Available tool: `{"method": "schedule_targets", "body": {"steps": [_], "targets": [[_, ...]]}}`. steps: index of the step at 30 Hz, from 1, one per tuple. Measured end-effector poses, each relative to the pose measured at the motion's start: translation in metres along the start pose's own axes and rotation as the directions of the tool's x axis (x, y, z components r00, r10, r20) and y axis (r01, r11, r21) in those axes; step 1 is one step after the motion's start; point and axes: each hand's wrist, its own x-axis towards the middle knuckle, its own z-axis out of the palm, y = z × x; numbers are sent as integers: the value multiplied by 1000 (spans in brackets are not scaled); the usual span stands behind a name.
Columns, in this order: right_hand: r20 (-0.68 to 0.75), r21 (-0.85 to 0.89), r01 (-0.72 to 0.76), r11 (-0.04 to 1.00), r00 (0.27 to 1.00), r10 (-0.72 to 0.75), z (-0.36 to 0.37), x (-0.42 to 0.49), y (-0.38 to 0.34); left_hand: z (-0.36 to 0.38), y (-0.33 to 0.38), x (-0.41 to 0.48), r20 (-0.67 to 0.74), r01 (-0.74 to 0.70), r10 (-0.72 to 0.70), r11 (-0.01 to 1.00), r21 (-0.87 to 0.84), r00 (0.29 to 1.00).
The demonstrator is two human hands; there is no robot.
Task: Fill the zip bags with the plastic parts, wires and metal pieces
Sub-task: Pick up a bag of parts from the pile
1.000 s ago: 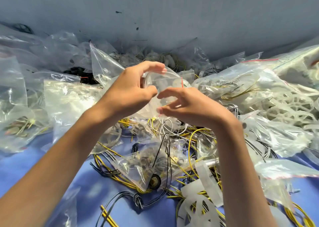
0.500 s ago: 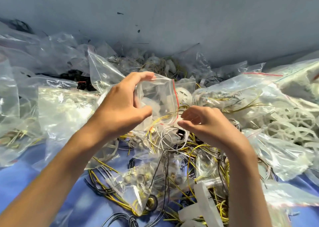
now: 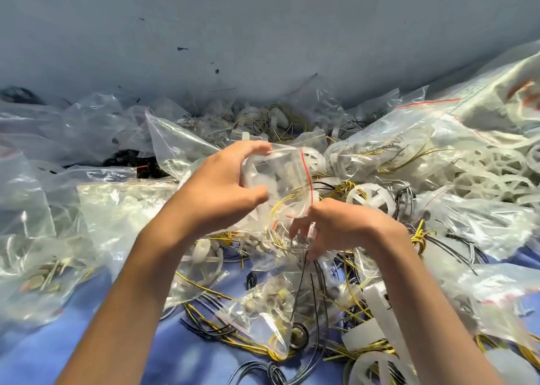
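My left hand grips a small clear zip bag with a red seal line, its mouth facing right; white plastic and a yellow wire show inside. My right hand is just below the bag's mouth, its fingers curled down and pinching thin black wires that hang from them over the pile. Loose yellow and black wires, white plastic wheels and a round metal piece lie on the blue surface beneath.
Filled and empty clear bags crowd the left, back and right. A large bag of white plastic wheels sits at the right. A grey wall rises behind. Bare blue cloth shows at the lower left.
My right hand dropped from the bag's mouth down to the pile and took up black wires. My left hand kept holding the bag, which now has yellow wire inside.
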Motion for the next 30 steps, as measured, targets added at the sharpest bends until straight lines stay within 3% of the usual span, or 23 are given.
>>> {"method": "schedule_targets", "body": {"steps": [4,9,12,15,21,24,26,30], "targets": [[-77,-31,-20,999,997,17,-5,-8,1,0,5,9,165,27,-37,998,63,986],[-452,-31,-80,996,890,57,-29,-31,5,-3,3,21,148,67,-83,992,107,986],[-547,12,-106,994,832,95,-37,-38,10,-1,0,21,130,96,-108,991,95,986],[-529,90,-128,988,834,156,-41,-41,16,-2,-4,21,111,113,-128,985,132,985],[-447,182,-43,982,886,122,-47,-57,23,-2,-9,18,-44,161,-156,973,168,987],[-520,232,-31,972,841,151,-50,-63,26,-5,-6,14,-83,162,-149,970,180,985],[-561,277,31,960,817,135,-53,-66,29,-7,-5,12,-88,157,-143,972,175,986],[-467,445,234,864,884,1,-51,-73,28,-9,-3,9,-93,163,-151,975,149,984]]}}
